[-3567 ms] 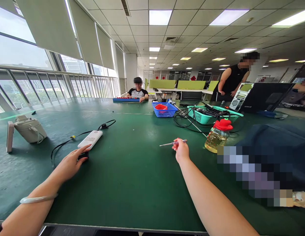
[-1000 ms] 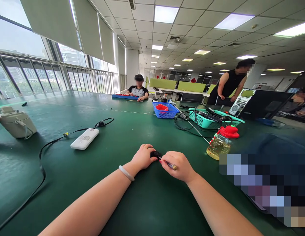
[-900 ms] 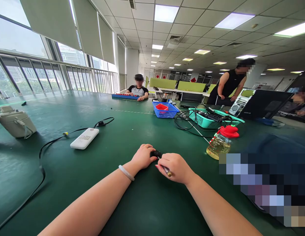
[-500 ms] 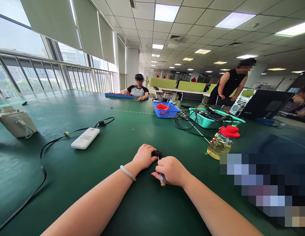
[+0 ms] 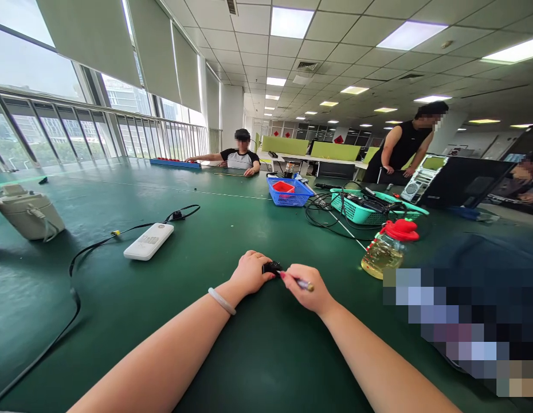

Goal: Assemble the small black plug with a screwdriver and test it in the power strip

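Right hand (image 5: 310, 293), screwdriver (image 5: 301, 283) now angled rightward, earlier nearward.

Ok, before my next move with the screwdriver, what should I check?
1. Left hand holds the black part down on the table: ok.
2. Right hand grips the screwdriver: ok.
3. Tip seated in the part: cannot tell, fingers hide it.
4. Bottle stands apart from the right hand: ok.
5. Cable lies apart from both hands: ok.
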Tool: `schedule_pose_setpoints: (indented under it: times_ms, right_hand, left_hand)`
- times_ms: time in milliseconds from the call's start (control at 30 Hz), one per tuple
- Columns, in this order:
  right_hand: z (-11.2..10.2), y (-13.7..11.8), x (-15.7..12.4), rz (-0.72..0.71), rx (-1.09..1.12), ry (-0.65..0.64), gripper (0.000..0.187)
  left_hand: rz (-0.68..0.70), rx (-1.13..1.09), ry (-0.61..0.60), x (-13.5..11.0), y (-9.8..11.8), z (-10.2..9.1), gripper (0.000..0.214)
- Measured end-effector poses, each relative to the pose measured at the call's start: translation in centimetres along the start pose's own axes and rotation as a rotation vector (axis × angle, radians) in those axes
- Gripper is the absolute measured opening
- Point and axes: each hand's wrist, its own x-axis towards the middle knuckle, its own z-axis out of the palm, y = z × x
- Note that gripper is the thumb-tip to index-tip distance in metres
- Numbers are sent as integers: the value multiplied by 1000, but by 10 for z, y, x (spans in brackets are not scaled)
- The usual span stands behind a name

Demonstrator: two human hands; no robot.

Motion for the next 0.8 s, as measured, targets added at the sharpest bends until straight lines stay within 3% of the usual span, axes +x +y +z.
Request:
schedule_pose_setpoints:
  times_ms: [133,233,333,500,567,800]
  right_hand:
    - [1,22,1,405,392,192,51]
    - [5,33,0,560,560,235,54]
    - [3,28,1,523,501,198,53]
    - [-8,4,2,251,232,123,49]
    - [-10,0,2,212,213,129,47]
    - [-8,28,-1,472,557,444,42]
  left_hand:
    - [-5,-11,-14,0,-1,0,34]
    - [-6,-17,-15,0,-2,1,34]
    - [0,-14,-16,1,-3,2,33]
    - [11,4,-16,1,-3,3,34]
    - [7,2,-18,1,-3,3,34]
    - [23,-48,-30,0,-3,3,34]
